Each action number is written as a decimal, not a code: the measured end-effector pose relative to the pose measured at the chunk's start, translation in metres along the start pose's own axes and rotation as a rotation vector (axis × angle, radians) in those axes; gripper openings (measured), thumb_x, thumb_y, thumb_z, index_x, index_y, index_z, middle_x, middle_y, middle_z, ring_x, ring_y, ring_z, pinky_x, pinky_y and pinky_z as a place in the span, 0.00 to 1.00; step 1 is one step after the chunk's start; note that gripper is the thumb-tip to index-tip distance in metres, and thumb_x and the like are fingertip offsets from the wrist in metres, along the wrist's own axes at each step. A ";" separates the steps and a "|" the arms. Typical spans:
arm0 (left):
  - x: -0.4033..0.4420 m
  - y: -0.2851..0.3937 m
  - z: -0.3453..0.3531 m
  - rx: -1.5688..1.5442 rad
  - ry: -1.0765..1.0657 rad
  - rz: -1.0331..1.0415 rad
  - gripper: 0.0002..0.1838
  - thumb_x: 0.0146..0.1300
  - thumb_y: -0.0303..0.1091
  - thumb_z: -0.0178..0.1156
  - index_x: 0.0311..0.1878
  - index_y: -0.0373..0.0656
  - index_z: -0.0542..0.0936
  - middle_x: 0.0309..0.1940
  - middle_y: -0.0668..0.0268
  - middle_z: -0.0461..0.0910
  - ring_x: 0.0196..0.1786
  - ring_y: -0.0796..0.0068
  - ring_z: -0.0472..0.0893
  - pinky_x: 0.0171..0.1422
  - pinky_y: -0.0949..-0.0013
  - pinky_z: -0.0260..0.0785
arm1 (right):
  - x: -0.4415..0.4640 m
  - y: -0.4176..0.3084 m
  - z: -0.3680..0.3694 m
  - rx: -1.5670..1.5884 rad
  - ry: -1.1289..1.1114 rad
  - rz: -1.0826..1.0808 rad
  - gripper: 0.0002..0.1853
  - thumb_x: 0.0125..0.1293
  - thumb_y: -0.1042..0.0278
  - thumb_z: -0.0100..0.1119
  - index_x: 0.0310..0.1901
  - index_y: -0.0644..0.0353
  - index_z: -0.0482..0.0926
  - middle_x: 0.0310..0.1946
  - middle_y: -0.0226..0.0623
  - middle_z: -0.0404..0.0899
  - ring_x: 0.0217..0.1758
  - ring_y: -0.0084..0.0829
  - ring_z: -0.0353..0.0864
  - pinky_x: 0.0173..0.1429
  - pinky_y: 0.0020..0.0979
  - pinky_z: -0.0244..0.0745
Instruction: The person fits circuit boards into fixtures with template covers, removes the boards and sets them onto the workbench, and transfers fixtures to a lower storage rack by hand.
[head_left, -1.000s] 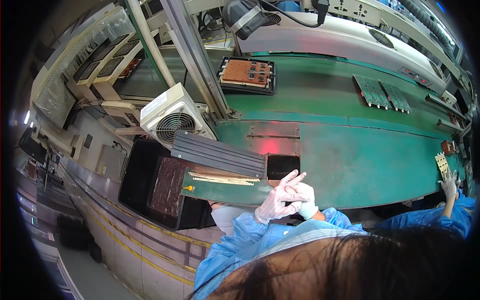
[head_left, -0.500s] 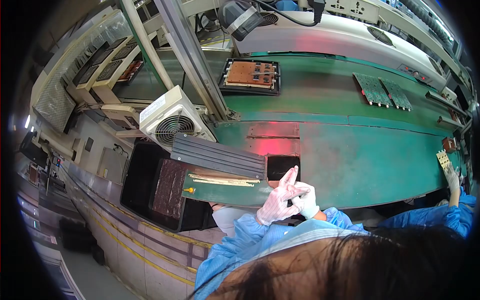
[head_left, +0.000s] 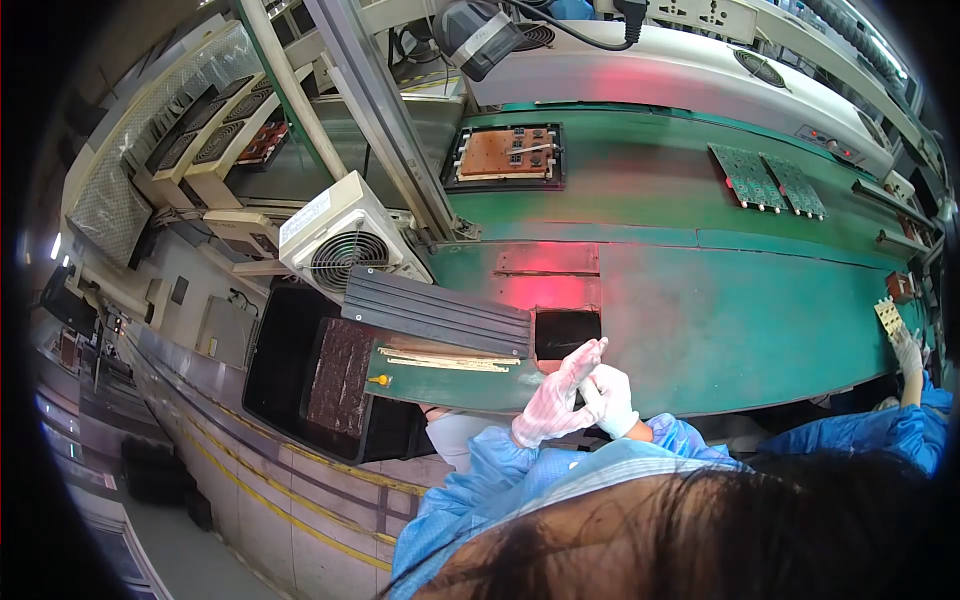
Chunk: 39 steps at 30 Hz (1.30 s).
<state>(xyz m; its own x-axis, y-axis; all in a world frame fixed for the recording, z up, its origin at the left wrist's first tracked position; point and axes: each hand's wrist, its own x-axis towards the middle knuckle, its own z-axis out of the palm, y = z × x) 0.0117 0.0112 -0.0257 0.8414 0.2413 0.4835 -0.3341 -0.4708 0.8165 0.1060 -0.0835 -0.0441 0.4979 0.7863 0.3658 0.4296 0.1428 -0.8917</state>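
Observation:
Both of my hands wear white gloves and touch each other at the table's front edge, just below a dark square opening (head_left: 567,332). My left hand (head_left: 557,403) is open, its fingers stretched upward and lying side by side. Against its palm side rests my right hand (head_left: 613,402), with curled fingers; whatever lies between them is hidden. Left of my hands, thin pale strips (head_left: 447,360) lie on the green table (head_left: 720,325), below a ribbed dark grey panel (head_left: 436,314). A small yellow object (head_left: 379,380) sits near the strips.
A framed orange board (head_left: 507,157) and green circuit boards (head_left: 765,180) lie on the conveyor (head_left: 640,165). A fan unit (head_left: 350,245) stands left, above a black bin (head_left: 280,365). At far right, a co-worker's gloved hand (head_left: 908,355) touches a pale yellow board (head_left: 888,317).
My left fingers, spread and crossing before, are now straight and together. My right hand stays against them. The framed orange board has shifted right along the conveyor. The co-worker's hand has moved slightly.

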 end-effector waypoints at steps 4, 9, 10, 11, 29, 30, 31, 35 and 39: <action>0.005 0.009 -0.006 -0.061 0.014 0.095 0.34 0.50 0.34 0.65 0.64 0.52 0.68 0.66 0.50 0.60 0.70 0.52 0.57 0.69 0.56 0.55 | -0.001 0.003 0.007 0.173 0.110 0.103 0.12 0.58 0.63 0.59 0.24 0.62 0.76 0.20 0.42 0.72 0.23 0.38 0.73 0.29 0.34 0.68; 0.004 0.009 -0.010 -0.037 -0.083 0.110 0.15 0.52 0.35 0.63 0.45 0.50 0.84 0.66 0.49 0.60 0.71 0.52 0.56 0.71 0.55 0.49 | 0.001 -0.001 -0.001 -0.038 0.030 0.115 0.13 0.56 0.63 0.63 0.22 0.63 0.74 0.17 0.37 0.70 0.21 0.29 0.70 0.26 0.30 0.65; 0.005 0.012 -0.011 -0.054 -0.088 0.088 0.14 0.51 0.35 0.63 0.43 0.50 0.84 0.66 0.48 0.60 0.71 0.53 0.56 0.71 0.56 0.49 | 0.004 -0.008 -0.003 -0.057 0.042 0.101 0.13 0.55 0.66 0.65 0.20 0.64 0.73 0.15 0.34 0.68 0.19 0.23 0.66 0.23 0.28 0.63; 0.006 0.013 -0.011 -0.069 -0.094 0.066 0.13 0.51 0.35 0.62 0.42 0.50 0.85 0.66 0.47 0.60 0.71 0.53 0.56 0.72 0.57 0.49 | 0.005 -0.012 -0.003 -0.057 0.042 0.100 0.13 0.55 0.66 0.65 0.20 0.64 0.73 0.15 0.34 0.68 0.19 0.23 0.66 0.23 0.28 0.63; -0.001 -0.004 0.002 0.008 0.046 0.075 0.45 0.49 0.35 0.63 0.71 0.54 0.53 0.70 0.44 0.46 0.70 0.46 0.55 0.67 0.56 0.58 | 0.001 0.004 0.003 -0.009 0.114 0.099 0.07 0.55 0.71 0.60 0.23 0.63 0.75 0.18 0.39 0.71 0.21 0.34 0.71 0.28 0.32 0.66; -0.001 -0.004 0.001 0.007 0.045 0.075 0.45 0.49 0.35 0.63 0.71 0.54 0.53 0.70 0.44 0.46 0.70 0.46 0.55 0.67 0.56 0.58 | 0.001 0.004 0.004 -0.044 0.097 0.113 0.06 0.54 0.71 0.60 0.24 0.63 0.75 0.19 0.39 0.71 0.22 0.35 0.71 0.28 0.32 0.67; -0.001 -0.002 0.000 0.015 0.056 0.064 0.43 0.49 0.35 0.63 0.70 0.54 0.56 0.71 0.44 0.45 0.70 0.45 0.55 0.67 0.56 0.58 | 0.001 0.003 0.004 -0.077 0.080 0.128 0.05 0.54 0.71 0.60 0.25 0.63 0.76 0.20 0.39 0.71 0.22 0.35 0.72 0.29 0.32 0.67; 0.005 0.010 -0.003 -0.037 0.071 -0.008 0.31 0.50 0.35 0.63 0.61 0.50 0.72 0.70 0.45 0.49 0.70 0.45 0.56 0.68 0.56 0.56 | 0.004 -0.012 0.001 -0.060 0.059 0.051 0.05 0.54 0.70 0.60 0.27 0.62 0.77 0.22 0.40 0.72 0.25 0.35 0.74 0.31 0.32 0.69; 0.007 0.010 -0.009 0.065 -0.035 0.065 0.20 0.50 0.37 0.61 0.50 0.48 0.81 0.68 0.45 0.54 0.70 0.48 0.56 0.70 0.55 0.52 | 0.000 0.000 0.001 0.158 0.034 0.024 0.06 0.55 0.67 0.59 0.29 0.60 0.79 0.25 0.41 0.75 0.28 0.38 0.77 0.33 0.32 0.71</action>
<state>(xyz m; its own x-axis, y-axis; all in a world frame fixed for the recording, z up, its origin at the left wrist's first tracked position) 0.0099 0.0160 -0.0111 0.8338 0.1793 0.5221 -0.3609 -0.5386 0.7614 0.1056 -0.0828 -0.0443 0.5332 0.7702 0.3501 0.2943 0.2191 -0.9302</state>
